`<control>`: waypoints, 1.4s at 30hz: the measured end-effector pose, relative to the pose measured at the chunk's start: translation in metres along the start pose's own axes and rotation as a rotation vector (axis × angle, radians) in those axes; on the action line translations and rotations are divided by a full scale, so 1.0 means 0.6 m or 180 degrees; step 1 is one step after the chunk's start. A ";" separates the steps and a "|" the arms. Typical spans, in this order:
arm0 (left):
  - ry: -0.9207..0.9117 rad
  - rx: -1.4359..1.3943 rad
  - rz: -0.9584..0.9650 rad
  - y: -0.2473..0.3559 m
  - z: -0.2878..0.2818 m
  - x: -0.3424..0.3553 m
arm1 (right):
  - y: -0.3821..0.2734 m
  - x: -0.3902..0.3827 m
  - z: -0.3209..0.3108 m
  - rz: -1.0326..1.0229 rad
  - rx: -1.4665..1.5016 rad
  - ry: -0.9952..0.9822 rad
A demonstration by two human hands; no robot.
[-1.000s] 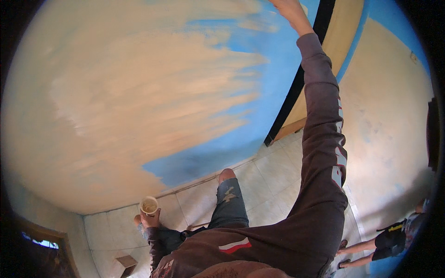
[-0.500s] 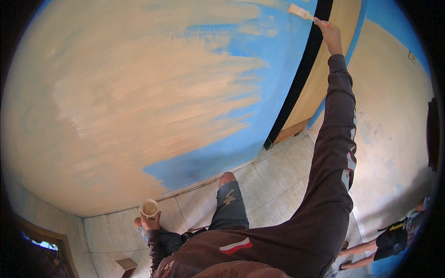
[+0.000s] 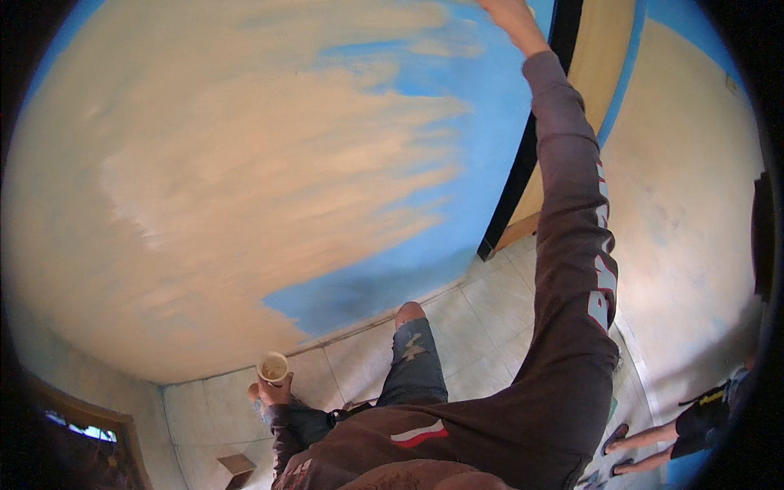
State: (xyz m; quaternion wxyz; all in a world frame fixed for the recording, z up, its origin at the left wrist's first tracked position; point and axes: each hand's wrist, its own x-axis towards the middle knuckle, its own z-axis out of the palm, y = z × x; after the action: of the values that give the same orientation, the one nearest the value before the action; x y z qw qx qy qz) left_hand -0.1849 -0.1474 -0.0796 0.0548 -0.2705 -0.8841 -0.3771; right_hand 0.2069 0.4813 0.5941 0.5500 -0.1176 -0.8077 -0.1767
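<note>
My left hand (image 3: 276, 390) is closed round a small round cup (image 3: 272, 367) with pale paint in it, held low near the foot of the wall. High up, my right hand (image 3: 516, 24) reaches to the top edge of the view, where its fingers are cut off. The paintbrush seen in it a moment earlier lies out of sight past that edge. Before me stands the wall (image 3: 245, 180), mostly covered in streaky beige paint. Blue paint (image 3: 490, 155) shows along its right side and in a patch low down.
A black frame strip (image 3: 523, 192) and a light wooden door panel (image 3: 600, 65) border the wall's right side. Pale tiles (image 3: 490, 302) cover the floor, with a small brown object (image 3: 237, 465) at lower left. Another person's legs (image 3: 653, 441) show at lower right.
My right hand has moved left and up, taking the paintbrush out of view past the top edge. The left hand still holds the cup. The whole view has shifted slightly.
</note>
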 end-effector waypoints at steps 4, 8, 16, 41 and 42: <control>0.0082 -0.0233 -0.0055 0.004 -0.011 -0.015 | 0.047 -0.071 -0.049 0.1660 0.0690 0.0239; -0.0283 -0.0444 -0.0337 0.048 -0.027 -0.018 | 0.123 -0.126 -0.154 0.2093 -0.0251 0.0196; -0.0197 -0.0588 -0.0172 -0.005 0.003 -0.018 | 0.055 -0.121 -0.158 0.2345 0.1047 0.0299; -0.0463 -0.0213 -0.0269 0.027 -0.023 -0.017 | 0.187 -0.173 -0.220 0.1775 -0.2091 0.0343; -0.0456 -0.0292 -0.0226 0.020 -0.018 -0.015 | 0.188 -0.164 -0.214 0.1580 -0.2373 0.0288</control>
State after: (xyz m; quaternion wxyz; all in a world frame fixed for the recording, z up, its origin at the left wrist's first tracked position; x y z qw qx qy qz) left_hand -0.1719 -0.1521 -0.0667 -0.0344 -0.2674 -0.8766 -0.3986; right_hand 0.3950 0.5312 0.5627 0.5305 -0.4902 -0.6113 -0.3234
